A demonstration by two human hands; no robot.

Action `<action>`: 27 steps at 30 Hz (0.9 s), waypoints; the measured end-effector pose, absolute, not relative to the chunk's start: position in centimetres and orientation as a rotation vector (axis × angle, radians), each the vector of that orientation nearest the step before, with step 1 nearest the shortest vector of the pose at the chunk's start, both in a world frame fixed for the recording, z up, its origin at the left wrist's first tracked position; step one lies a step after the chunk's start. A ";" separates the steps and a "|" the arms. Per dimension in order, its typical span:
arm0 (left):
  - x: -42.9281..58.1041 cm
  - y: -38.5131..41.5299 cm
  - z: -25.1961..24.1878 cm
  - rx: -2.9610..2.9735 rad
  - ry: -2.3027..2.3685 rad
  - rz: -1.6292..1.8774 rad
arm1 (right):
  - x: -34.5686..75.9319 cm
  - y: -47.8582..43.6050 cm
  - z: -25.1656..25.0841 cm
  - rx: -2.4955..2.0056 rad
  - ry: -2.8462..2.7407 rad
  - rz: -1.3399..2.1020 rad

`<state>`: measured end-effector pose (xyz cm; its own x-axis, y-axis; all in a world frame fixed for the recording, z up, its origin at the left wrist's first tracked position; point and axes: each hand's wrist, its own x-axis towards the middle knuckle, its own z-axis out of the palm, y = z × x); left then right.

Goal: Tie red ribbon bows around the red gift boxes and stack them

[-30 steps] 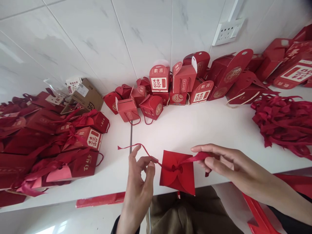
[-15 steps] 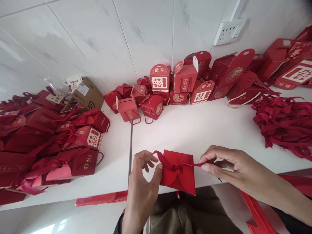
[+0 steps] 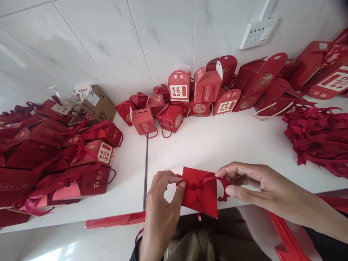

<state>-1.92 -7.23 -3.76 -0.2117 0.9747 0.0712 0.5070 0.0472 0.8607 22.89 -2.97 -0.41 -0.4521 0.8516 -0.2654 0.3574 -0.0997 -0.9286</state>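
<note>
A small red box (image 3: 198,201) with overlapping curved flaps lies at the table's front edge. A dark red ribbon (image 3: 208,179) passes through the middle of the flaps and is crossed or knotted there; which cannot be told. My left hand (image 3: 165,195) pinches one ribbon end between thumb and index finger at the box's left edge. My right hand (image 3: 244,181), on the box's right side, holds the other end, which curves between thumb and fingers and hangs down in a loop.
Several red gift boxes (image 3: 179,87) stand along the tiled wall. More ribboned boxes (image 3: 92,181) crowd the left of the white table (image 3: 174,152). Loose red ribbons (image 3: 318,136) are heaped at the right. A cardboard carton (image 3: 99,105) is at back left; a socket (image 3: 258,33) is on the wall.
My left hand has closed from loose fingers to a pinch on the left ribbon end. My right hand has moved slightly toward the box, and its ribbon has slackened into a curve.
</note>
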 end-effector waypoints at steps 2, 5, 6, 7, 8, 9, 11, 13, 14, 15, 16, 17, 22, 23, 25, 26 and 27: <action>-1.8 -7.4 -3.7 1.522 1.775 1.143 | 23.1 -3.0 -0.5 -1.343 -1.772 1.538; -1.8 -7.5 -3.7 1.580 1.733 1.171 | 22.9 -3.0 -0.5 -1.408 -1.801 1.411; -1.8 -7.5 -3.7 1.596 1.715 1.171 | 22.6 -2.9 -0.5 -1.411 -1.806 1.376; -1.7 -7.5 -3.7 1.618 1.698 1.173 | 22.4 -2.9 -0.5 -1.400 -1.809 1.347; -1.6 -7.5 -3.7 1.644 1.690 1.184 | 22.1 -2.8 -0.4 -1.384 -1.806 1.321; -1.6 -7.5 -3.7 1.672 1.693 1.207 | 21.8 -2.8 -0.4 -1.369 -1.800 1.300; -1.4 -7.4 -3.6 1.724 1.723 1.263 | 21.3 -2.7 -0.3 -1.352 -1.786 1.280; -1.2 -7.3 -3.4 1.769 1.724 1.279 | 20.8 -2.6 -0.2 -1.349 -1.779 1.272; -1.2 -7.3 -3.2 1.786 1.704 1.270 | 20.6 -2.5 -0.2 -1.345 -1.777 1.261; -1.2 -7.2 -3.1 1.797 1.680 1.252 | 20.4 -2.5 -0.2 -1.339 -1.774 1.246; -1.2 -7.2 -3.0 1.804 1.659 1.233 | 20.2 -2.4 -0.2 -1.332 -1.771 1.226; -1.2 -7.2 -2.8 1.808 1.653 1.215 | 20.0 -2.3 -0.2 -1.322 -1.774 1.206; -1.2 -6.9 -2.5 1.825 1.674 1.178 | 19.6 -1.9 0.0 -1.265 -1.858 1.124; -1.2 -6.9 -2.4 1.816 1.671 1.185 | 19.6 -1.9 0.1 -1.265 -1.869 1.123; -1.1 -6.7 -2.4 1.768 1.647 1.172 | 19.5 -1.9 0.2 -1.280 -1.879 1.143; -1.1 -6.7 -2.4 1.731 1.628 1.157 | 19.4 -1.9 0.3 -1.284 -1.880 1.160; -1.0 -6.6 -2.5 1.689 1.611 1.150 | 19.3 -2.0 0.4 -1.281 -1.882 1.180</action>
